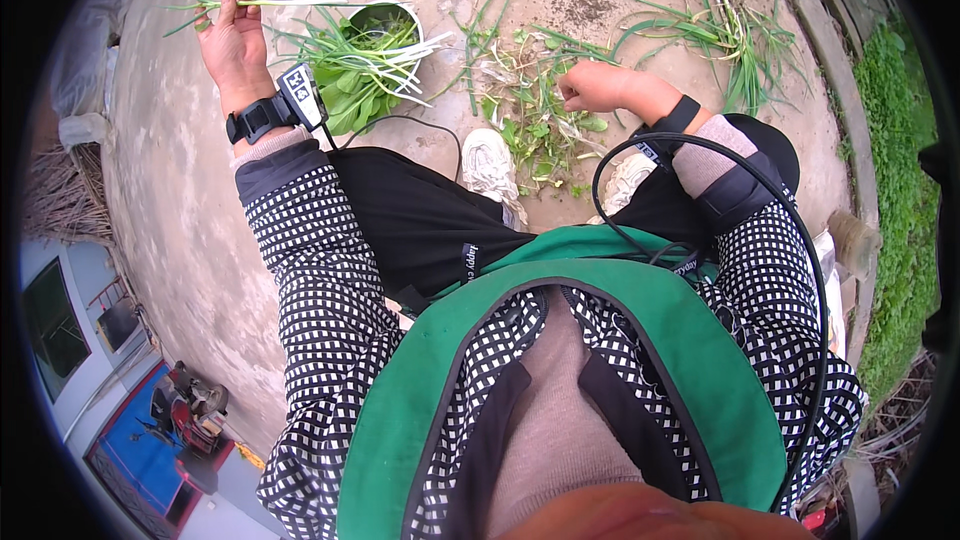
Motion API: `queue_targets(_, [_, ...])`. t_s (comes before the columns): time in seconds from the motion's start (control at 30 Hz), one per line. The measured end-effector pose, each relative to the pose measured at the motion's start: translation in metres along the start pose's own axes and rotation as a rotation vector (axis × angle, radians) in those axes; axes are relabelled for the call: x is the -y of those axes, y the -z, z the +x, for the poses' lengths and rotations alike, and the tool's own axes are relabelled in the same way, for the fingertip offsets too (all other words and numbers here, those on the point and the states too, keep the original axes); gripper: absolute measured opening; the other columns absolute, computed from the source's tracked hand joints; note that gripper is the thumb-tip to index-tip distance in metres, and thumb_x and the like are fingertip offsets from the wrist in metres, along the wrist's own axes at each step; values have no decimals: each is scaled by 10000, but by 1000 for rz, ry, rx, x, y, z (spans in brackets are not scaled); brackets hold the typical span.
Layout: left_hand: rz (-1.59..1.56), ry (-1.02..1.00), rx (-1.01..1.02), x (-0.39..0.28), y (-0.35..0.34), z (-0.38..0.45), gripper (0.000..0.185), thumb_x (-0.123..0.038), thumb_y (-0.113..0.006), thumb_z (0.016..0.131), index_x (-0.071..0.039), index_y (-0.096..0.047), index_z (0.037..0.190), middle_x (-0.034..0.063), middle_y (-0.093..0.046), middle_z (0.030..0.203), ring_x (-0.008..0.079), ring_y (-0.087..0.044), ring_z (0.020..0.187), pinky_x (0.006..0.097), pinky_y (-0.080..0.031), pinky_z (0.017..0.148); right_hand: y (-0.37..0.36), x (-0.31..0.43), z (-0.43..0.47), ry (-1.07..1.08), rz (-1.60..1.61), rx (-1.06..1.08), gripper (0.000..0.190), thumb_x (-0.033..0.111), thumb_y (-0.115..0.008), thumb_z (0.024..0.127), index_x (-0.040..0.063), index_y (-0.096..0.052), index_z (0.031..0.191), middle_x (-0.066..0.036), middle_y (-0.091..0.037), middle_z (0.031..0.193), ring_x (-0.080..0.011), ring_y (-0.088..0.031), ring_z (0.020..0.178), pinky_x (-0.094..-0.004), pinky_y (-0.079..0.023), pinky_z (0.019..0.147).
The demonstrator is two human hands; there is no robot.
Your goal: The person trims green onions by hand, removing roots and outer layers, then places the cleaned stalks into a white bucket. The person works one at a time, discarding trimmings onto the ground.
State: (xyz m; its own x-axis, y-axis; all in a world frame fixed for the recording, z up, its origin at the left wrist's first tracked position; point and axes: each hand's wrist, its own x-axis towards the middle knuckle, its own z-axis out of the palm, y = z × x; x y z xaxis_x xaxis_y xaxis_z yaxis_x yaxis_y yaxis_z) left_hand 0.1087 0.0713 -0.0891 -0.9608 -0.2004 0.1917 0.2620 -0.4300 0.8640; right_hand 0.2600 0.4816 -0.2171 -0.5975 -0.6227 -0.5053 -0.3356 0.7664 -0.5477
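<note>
My left hand (236,45) is raised at the upper left, its fingers closed around a few spring onions (300,1) held sideways, white ends to the right. Just right of it, a white-rimmed basin (417,21) holds leafy greens (352,101). More spring onions with white stems (401,56) lie across them and hang over the rim. My right hand (596,86) is above a scattered heap of trimmed leaves and roots (532,120) on the ground. Its fingers are curled in, and nothing shows between them.
Untrimmed spring onions (731,37) with roots lie at the upper right on the concrete ground (195,240). My white shoes (487,161) flank the scraps. A black cable (806,240) loops along my right arm. Beyond a concrete kerb (832,71) is a green plant bed (892,112).
</note>
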Motion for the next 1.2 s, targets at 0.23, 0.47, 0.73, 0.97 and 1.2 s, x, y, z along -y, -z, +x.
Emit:
queue_targets(0.23, [116, -145, -94, 1, 42, 0, 353, 29, -431, 876, -137, -286, 1151, 204, -568, 1040, 248, -606, 744, 298, -478, 582, 0, 2, -2, -24, -11, 26, 219, 231, -661, 723, 38, -630, 820, -161, -624, 785, -319, -599, 764, -401, -464, 667])
queue_targets(0.47, [527, 344, -352, 52, 86, -16, 423, 53, -512, 825, -26, -308, 1187, 192, -556, 1026, 267, -618, 789, 277, -491, 574, -1, 8, -4, -36, 1, 42, 216, 223, -650, 727, 32, -628, 826, -163, -624, 776, -320, -600, 754, -400, -465, 670])
queue_targets(0.73, [645, 938, -432, 103, 92, -40, 170, 117, -399, 832, 172, -407, 993, 247, -525, 999, 328, -593, 854, 292, -560, 740, -2, 6, -9, -45, -22, 50, 221, 246, -643, 730, 39, -623, 808, -158, -622, 777, -319, -597, 756, -403, -464, 667])
queue_targets(0.97, [696, 863, -297, 113, 96, -50, 103, 164, -415, 779, 173, -462, 870, 218, -532, 957, 314, -595, 860, 271, -563, 758, -5, -2, -8, -43, -8, 65, 171, 186, -634, 692, 37, -619, 775, -151, -618, 748, -322, -595, 742, -396, -465, 646])
queue_targets(1.2, [793, 893, -235, 137, 101, -52, 188, 113, -457, 811, 167, -418, 987, 197, -469, 993, 302, -572, 843, 291, -572, 747, -9, -5, -10, -70, -91, -25, 165, 106, -567, 675, -1, -633, 781, -190, -618, 762, -338, -601, 758, -415, -468, 659])
